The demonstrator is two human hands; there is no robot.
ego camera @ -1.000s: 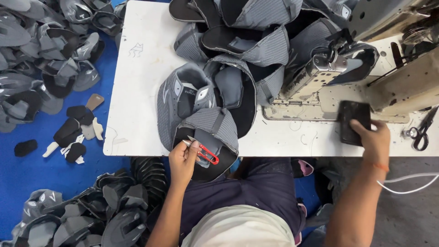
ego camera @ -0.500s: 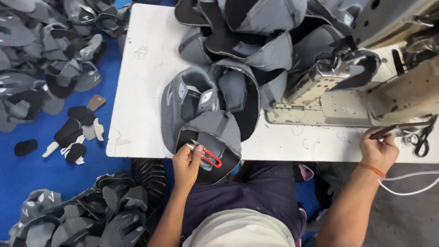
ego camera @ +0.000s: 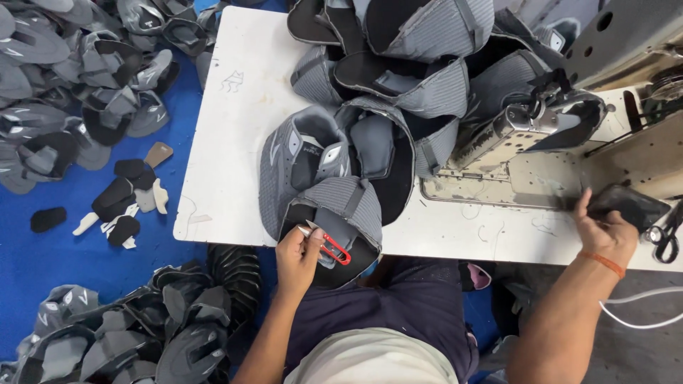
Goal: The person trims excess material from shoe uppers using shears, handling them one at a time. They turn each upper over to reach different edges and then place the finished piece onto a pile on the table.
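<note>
My left hand (ego camera: 297,257) grips small red-handled thread snips (ego camera: 332,247) at the near edge of the white table (ego camera: 228,142). The snips lie against a grey and black shoe upper (ego camera: 334,206) that hangs over that edge. More grey uppers (ego camera: 420,78) are piled behind it. My right hand (ego camera: 603,229), with an orange band on the wrist, holds a flat black object (ego camera: 632,206) on the sewing machine's bed (ego camera: 526,178), far to the right of the left hand.
The sewing machine's head (ego camera: 523,124) stands over the bed at right, with black scissors (ego camera: 666,235) at the far right edge. Heaps of grey uppers (ego camera: 78,78) and small black pieces (ego camera: 121,199) cover the blue floor at left. A white cable (ego camera: 633,316) hangs lower right.
My right hand picked the flat black object up off the machine bed and carried it right, towards the scissors. My left hand kept the snips on the upper.
</note>
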